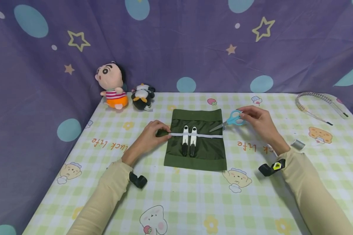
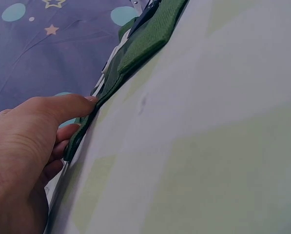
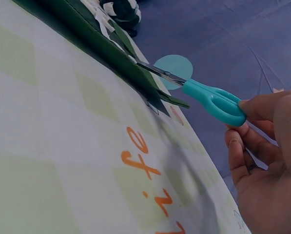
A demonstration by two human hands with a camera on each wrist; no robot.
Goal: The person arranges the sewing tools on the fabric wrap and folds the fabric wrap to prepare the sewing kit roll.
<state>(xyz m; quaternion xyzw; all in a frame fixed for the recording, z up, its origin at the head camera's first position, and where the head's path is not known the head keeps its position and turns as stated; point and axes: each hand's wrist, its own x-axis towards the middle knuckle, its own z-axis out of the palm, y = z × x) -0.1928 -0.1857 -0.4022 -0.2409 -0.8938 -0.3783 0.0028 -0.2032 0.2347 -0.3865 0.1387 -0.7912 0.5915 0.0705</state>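
Observation:
A dark green fabric tool roll lies spread out, a white elastic band running across it. Two slim white tools with black ends are tucked side by side under the band. My left hand pinches the roll's left edge where the band meets it; the left wrist view shows thumb and fingers on the green edge. Between thumb and fingers, my right hand holds small scissors by one loop of their light blue handles. Their blades point left over the roll's right side, tips just above the band.
Two plush toys, a doll and a penguin, sit at the back left. A beaded headband lies at the back right. Near my right wrist is a small grey spool. A purple curtain hangs behind the checked tablecloth.

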